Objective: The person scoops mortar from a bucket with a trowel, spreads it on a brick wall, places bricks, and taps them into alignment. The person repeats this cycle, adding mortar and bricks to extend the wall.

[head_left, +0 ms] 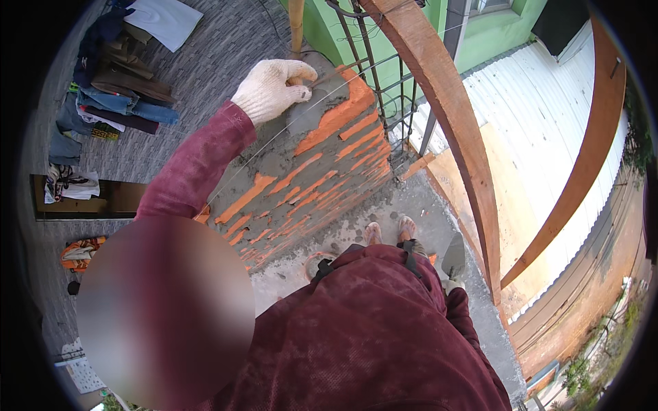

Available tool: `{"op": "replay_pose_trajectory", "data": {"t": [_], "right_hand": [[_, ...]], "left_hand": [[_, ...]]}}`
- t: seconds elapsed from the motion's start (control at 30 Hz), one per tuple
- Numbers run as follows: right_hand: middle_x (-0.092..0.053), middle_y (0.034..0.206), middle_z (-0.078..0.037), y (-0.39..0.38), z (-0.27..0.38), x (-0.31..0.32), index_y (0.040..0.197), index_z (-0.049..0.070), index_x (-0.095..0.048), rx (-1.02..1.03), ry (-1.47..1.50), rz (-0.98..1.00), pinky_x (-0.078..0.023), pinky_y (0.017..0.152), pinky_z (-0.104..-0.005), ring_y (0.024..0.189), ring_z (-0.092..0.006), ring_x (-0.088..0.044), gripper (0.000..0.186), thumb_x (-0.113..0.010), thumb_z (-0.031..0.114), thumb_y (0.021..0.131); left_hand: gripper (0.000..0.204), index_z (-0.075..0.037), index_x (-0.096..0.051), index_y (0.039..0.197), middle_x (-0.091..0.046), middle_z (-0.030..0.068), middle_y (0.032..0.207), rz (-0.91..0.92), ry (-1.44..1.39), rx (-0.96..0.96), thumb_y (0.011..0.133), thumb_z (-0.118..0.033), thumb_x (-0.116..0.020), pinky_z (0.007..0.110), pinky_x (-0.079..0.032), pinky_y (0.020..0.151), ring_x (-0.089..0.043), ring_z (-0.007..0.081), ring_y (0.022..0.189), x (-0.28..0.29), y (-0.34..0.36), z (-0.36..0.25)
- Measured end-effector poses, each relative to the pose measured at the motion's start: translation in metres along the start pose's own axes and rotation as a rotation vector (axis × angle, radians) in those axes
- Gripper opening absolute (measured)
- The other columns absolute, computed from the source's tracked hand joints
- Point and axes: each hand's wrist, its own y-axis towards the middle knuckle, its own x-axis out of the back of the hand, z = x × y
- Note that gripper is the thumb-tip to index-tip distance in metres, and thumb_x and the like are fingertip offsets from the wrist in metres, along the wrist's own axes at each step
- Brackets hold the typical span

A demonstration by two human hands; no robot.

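Observation:
My left hand (273, 90), in a white knitted glove, is over the mortar-covered top of a brick wall (301, 181). Its fingers and thumb curl together beside a thin taut string (274, 135); what they pinch, if anything, is too small to make out. Orange bricks show between grey mortar joints down the wall's face. Low by my right side, my right hand (450, 283), also gloved, is closed around a trowel (454, 257) with its grey blade pointing away from me. My sleeve and body partly hide that hand.
Steel rebar (404, 89) rises beyond the wall's end. Two curved-looking wooden beams (452, 103) (582, 171) stand at the right, above a white corrugated roof (541, 96). My feet (389, 231) are on a concrete ledge (428, 205). Clothes (120, 96) hang at the left.

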Motion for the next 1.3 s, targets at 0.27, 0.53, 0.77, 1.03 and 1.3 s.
{"op": "replay_pose_trajectory", "data": {"t": [0.27, 0.53, 0.77, 1.03, 1.3], "right_hand": [[-0.076, 0.109, -0.021, 0.039, -0.002, -0.011, 0.116, 0.000, -0.074, 0.084, -0.405, -0.012, -0.055, 0.091, -0.0397, 0.106, -0.0305, -0.073, 0.050, -0.075, 0.030, 0.077], [-0.076, 0.091, -0.012, 0.061, 0.007, -0.014, 0.106, -0.001, -0.075, 0.109, -0.281, 0.050, -0.057, 0.075, -0.0360, 0.081, -0.0203, -0.073, 0.039, -0.080, 0.021, 0.073], [-0.071, 0.080, -0.011, 0.022, 0.057, -0.009, 0.100, -0.003, -0.072, 0.105, -0.263, 0.068, -0.055, 0.062, -0.0362, 0.067, -0.0201, -0.068, 0.028, -0.078, 0.014, 0.079], [-0.072, 0.080, -0.010, 0.043, 0.067, -0.010, 0.097, 0.000, -0.072, 0.111, -0.260, 0.096, -0.055, 0.061, -0.0356, 0.066, -0.0189, -0.068, 0.026, -0.078, 0.015, 0.077], [-0.072, 0.079, -0.009, 0.045, 0.077, -0.008, 0.096, 0.000, -0.073, 0.101, -0.342, 0.077, -0.055, 0.061, -0.0363, 0.065, -0.0182, -0.069, 0.028, -0.078, 0.017, 0.074]], "left_hand": [[0.023, -0.006, -0.074, 0.110, -0.075, 0.0116, 0.098, -0.049, 0.040, -0.068, 0.090, -0.016, -0.075, 0.039, -0.057, 0.083, -0.073, 0.0260, 0.092, -0.009, -0.002, -0.005], [0.018, -0.007, -0.074, 0.106, -0.072, 0.0119, 0.097, -0.107, 0.130, -0.153, 0.091, -0.016, -0.072, 0.041, -0.055, 0.082, -0.070, 0.0314, 0.091, -0.021, 0.007, 0.002], [0.020, -0.007, -0.076, 0.110, -0.069, 0.0096, 0.094, -0.028, 0.071, -0.207, 0.090, -0.008, -0.072, 0.039, -0.054, 0.083, -0.068, 0.0252, 0.090, -0.020, 0.008, 0.010], [0.023, -0.004, -0.076, 0.112, -0.074, 0.0085, 0.095, 0.124, 0.044, -0.070, 0.089, -0.005, -0.072, 0.035, -0.058, 0.081, -0.072, 0.0211, 0.086, 0.001, 0.005, 0.008], [0.018, -0.004, -0.078, 0.105, -0.077, 0.0117, 0.107, 0.177, 0.073, -0.119, 0.088, -0.007, -0.072, 0.035, -0.059, 0.083, -0.074, 0.0250, 0.093, 0.000, 0.011, 0.009]]}}
